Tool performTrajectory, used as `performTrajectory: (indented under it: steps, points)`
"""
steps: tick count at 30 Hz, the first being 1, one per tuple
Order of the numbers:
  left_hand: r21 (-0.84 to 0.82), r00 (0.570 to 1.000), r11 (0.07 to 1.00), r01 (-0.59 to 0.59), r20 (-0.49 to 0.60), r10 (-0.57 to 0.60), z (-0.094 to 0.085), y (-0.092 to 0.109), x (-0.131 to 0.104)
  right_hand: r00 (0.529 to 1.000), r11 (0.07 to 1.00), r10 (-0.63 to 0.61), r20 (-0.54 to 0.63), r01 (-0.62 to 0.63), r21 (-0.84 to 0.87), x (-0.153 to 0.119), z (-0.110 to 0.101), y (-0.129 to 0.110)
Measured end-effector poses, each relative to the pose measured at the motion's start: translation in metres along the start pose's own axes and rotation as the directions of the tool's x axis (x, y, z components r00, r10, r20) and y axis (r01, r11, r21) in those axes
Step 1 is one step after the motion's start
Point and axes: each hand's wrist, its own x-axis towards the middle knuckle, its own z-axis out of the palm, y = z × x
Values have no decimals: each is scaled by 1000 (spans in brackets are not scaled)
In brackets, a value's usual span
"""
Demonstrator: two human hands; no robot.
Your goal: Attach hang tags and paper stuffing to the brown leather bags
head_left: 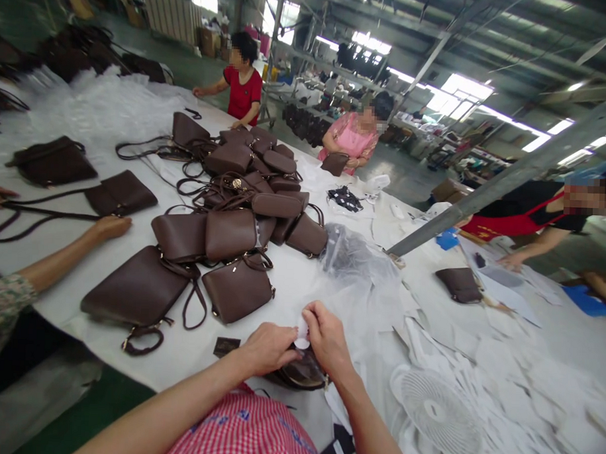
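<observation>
A long white worktable runs through the factory hall, its width giving several people room to work at once. At its centre lies a heap of brown shoulder bags, straps tangled, piled within reach of every side. Loose white paper sheets cover the right end, beside a white fan guard lying flat and a crumpled clear plastic bag.

At the near edge, the person's own forearms converge over a dark brown bag resting on the table just below the hands, close to the body (the nearest spot for fine work). The left hand is curled, knuckles up, fingers closed at the edge of a small white piece, paper or a tag, it seems. The right hand pinches the same piece between thumb and fingertips, wrist bent inward.

A co-worker's hand lies flat at left beside a strap. Three other people stand at the far and right sides.
</observation>
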Motion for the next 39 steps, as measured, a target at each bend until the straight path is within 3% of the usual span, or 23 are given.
performTrajectory:
  steps: [3,6,9,12,15,18,21,23,26,30,32,36,39]
  points:
    - [44,998,999,-25,55,23,-1,1,0,996,996,-81,-45,81,-23,5,0,-10]
    - [-1,993,998,-64,103,64,-14,-7,3,999,999,-7,-43,9,48,11,-1,-6]
    - [-189,982,978,-93,145,121,-30,-18,13,991,981,74,112,-92,169,11,-7,8]
    - [-339,971,934,-112,163,176,-41,-25,23,950,996,61,307,-77,43,2,-13,18]
    - [-204,991,971,-125,17,131,-42,-21,23,933,995,65,355,-33,-96,-8,-17,20]
    - [8,962,988,-154,-225,152,-31,-8,4,887,980,146,437,-191,61,-14,-18,20]
    - [88,926,942,-323,-177,334,-7,4,-20,745,809,278,607,-522,271,-18,-17,25]
    - [101,925,932,-347,-130,358,12,10,-29,664,646,305,683,-671,364,-21,-16,30]
    - [134,962,967,-217,-141,236,35,13,-29,631,535,305,714,-733,420,-25,-14,37]
    - [194,985,971,-140,-76,157,51,12,-19,610,576,309,730,-731,367,-28,-11,42]
    - [228,985,963,-145,-54,161,56,10,-16,620,630,278,734,-694,347,-30,-10,43]
    - [265,979,947,-181,-39,198,62,8,-15,752,813,156,640,-466,350,-30,-7,47]
    - [308,975,926,-217,16,223,58,10,-14,809,852,142,571,-393,345,-25,-5,53]
